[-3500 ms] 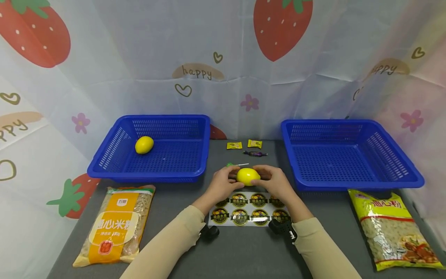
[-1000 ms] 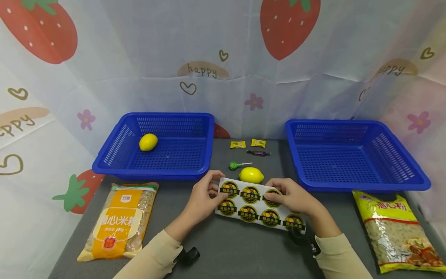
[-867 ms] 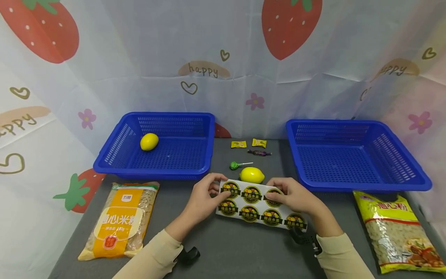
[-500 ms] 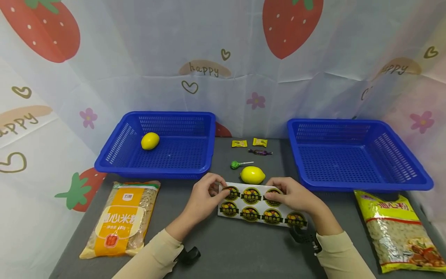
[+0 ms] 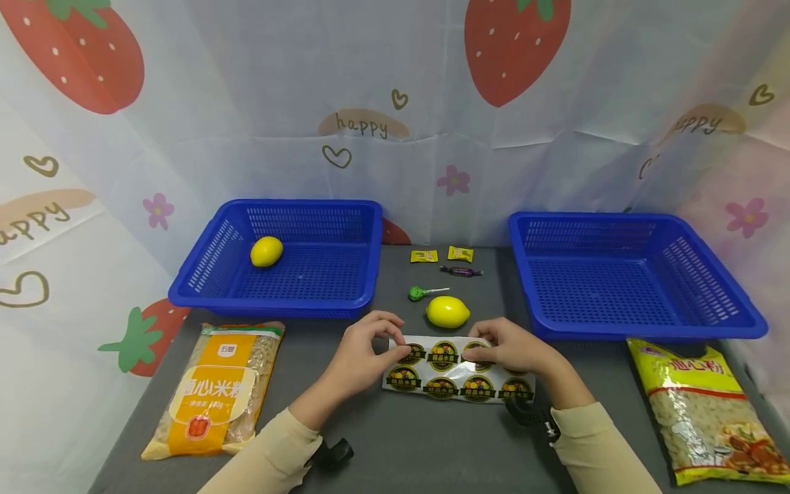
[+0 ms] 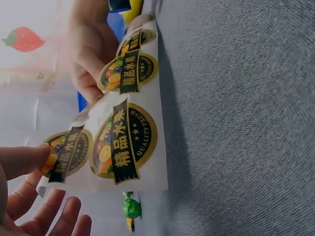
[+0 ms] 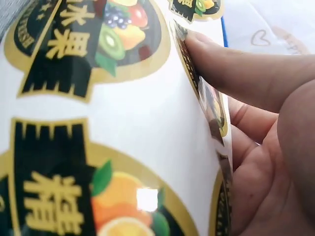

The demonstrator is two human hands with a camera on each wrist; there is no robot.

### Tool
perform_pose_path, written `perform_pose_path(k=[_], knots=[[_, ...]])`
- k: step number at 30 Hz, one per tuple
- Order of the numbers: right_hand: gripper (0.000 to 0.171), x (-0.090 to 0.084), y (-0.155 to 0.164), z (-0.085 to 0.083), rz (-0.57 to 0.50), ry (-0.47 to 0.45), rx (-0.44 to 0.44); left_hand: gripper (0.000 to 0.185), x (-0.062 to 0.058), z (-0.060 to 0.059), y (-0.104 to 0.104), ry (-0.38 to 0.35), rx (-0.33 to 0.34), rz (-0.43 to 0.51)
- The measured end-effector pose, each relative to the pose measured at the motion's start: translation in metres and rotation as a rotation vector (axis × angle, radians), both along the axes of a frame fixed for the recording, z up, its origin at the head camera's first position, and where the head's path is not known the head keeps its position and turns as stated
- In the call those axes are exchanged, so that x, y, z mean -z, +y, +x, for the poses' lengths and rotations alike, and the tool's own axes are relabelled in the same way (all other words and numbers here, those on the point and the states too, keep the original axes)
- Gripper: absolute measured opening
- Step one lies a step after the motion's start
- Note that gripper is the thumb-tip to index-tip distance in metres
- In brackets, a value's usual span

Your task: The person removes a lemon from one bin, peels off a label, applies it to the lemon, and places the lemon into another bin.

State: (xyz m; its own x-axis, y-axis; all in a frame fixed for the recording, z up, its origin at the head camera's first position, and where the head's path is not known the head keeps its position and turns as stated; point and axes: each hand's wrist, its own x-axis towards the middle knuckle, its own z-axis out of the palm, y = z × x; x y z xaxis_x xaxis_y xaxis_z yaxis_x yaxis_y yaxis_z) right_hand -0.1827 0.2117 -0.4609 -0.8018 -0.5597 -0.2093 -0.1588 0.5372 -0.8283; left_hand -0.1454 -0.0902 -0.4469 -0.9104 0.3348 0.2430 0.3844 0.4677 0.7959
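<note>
On the left of the sticker sheet (image 5: pixel 457 371) lies an orange noodle bag (image 5: pixel 214 390) printed 通心米粉, and behind it a blue basket (image 5: pixel 185 295) holds one lemon (image 5: pixel 267 252). The sheet rests on the grey counter (image 5: pixel 420 446), lifted at its far edge. The left hand (image 5: pixel 361 353) has its fingers (image 6: pixel 22 160) pinched on the sheet's left corner sticker; no sticker looks fully peeled yet. Each round label reads 精品水果 with "QUALITY" on the gold rim. Just behind the sheet a second lemon (image 5: pixel 447 311) sits loose and bears no label that shows, so the labelling seems barely begun. The right hand (image 5: pixel 509 346) holds the sheet's right part, fingers clamped on it. Right of the sheet, a second basket (image 5: pixel 642 329) and a yellow bag (image 5: pixel 700 405), also marked 通心粉.
</note>
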Motion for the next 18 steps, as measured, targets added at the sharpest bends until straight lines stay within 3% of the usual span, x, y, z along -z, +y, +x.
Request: perform_pose_path(k=[11, 18], knots=[[0.024, 0.0092, -0.0015, -0.0054, 0.077, -0.059, 0.007, 0.012, 0.0043, 0.0003, 0.0002, 0.004, 0.033, 0.008], [0.022, 0.0102, -0.0038, -0.0074, 0.131, -0.025, 0.016, 0.011, 0.0031, -0.0001, -0.0008, -0.004, 0.035, 0.028]])
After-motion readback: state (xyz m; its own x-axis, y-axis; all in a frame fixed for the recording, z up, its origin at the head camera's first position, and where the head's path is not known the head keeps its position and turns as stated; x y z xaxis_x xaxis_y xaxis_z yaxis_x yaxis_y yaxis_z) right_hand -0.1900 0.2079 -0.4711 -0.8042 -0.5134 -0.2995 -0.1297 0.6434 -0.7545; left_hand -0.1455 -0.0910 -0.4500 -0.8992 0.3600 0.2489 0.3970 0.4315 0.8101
